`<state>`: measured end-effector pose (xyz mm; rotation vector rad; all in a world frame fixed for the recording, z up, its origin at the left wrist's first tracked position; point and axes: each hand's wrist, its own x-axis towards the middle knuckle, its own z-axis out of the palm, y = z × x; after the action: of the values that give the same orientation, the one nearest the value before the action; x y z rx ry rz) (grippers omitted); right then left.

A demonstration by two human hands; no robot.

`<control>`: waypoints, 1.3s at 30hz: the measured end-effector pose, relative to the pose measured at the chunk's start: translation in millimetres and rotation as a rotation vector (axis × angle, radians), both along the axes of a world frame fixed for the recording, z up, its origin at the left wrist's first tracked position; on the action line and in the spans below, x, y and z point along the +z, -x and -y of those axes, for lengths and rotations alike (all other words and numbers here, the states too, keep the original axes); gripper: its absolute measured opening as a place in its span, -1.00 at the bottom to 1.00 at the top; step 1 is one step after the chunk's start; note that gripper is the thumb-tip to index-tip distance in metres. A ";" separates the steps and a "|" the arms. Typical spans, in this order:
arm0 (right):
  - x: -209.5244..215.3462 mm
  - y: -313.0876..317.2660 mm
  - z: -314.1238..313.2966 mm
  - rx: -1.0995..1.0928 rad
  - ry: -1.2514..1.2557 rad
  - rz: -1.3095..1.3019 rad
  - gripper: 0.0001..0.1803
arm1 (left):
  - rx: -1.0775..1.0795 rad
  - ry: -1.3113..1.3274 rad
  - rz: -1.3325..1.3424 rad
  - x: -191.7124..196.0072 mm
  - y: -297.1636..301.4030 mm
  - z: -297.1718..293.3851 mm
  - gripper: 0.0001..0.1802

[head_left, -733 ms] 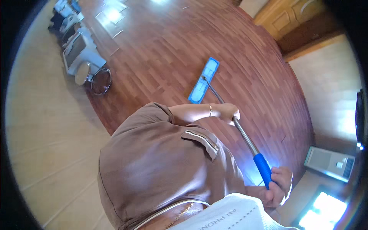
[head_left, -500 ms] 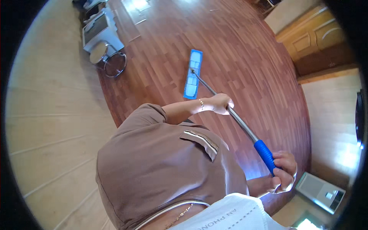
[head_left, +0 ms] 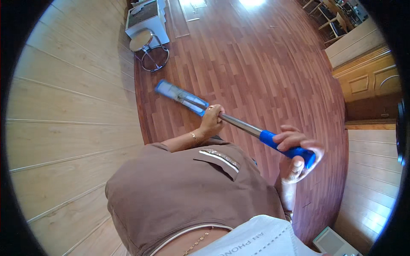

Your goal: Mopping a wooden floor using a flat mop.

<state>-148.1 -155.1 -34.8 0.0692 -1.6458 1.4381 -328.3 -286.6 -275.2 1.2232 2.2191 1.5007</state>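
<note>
I hold a flat mop with both hands. Its blue head point(head_left: 181, 97) lies on the red-brown wooden floor point(head_left: 265, 68) close to the pale panelled wall point(head_left: 72, 111) on my left. My left hand point(head_left: 212, 120) grips the silver metal pole point(head_left: 241, 124) low down, a bracelet on the wrist. My right hand point(head_left: 294, 151) is closed around the blue grip point(head_left: 284, 145) at the pole's upper end. My brown top fills the lower middle of the picture.
A round metal stool point(head_left: 149, 49) and a white box-shaped unit point(head_left: 146, 16) stand by the left wall further on. A wooden door point(head_left: 369, 81) is on the right. A small grey-white device point(head_left: 335, 243) sits on the floor at lower right. Chairs point(head_left: 331, 17) stand far off.
The mop head has swung left toward the panelled wall. The pole now lies flatter across the view. My view has moved forward, with the stool nearer.
</note>
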 end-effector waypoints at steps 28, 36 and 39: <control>-6.8 129.1 -33.8 0.425 -0.409 0.369 -0.69 | 0.023 0.232 -0.337 -40.2 160.5 -56.2 -0.82; -131.6 152.2 -35.4 0.009 -0.509 0.669 -0.75 | -0.015 0.906 -0.252 -62.0 218.0 -138.2 -0.48; -141.3 145.4 -36.3 0.064 -0.371 0.830 -0.74 | -0.097 0.971 -0.283 -66.1 216.9 -154.4 -0.53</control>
<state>-293.4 -118.8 -176.1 -0.3090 -2.5935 1.2558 -545.1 -132.2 -341.3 1.1714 2.4744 0.0948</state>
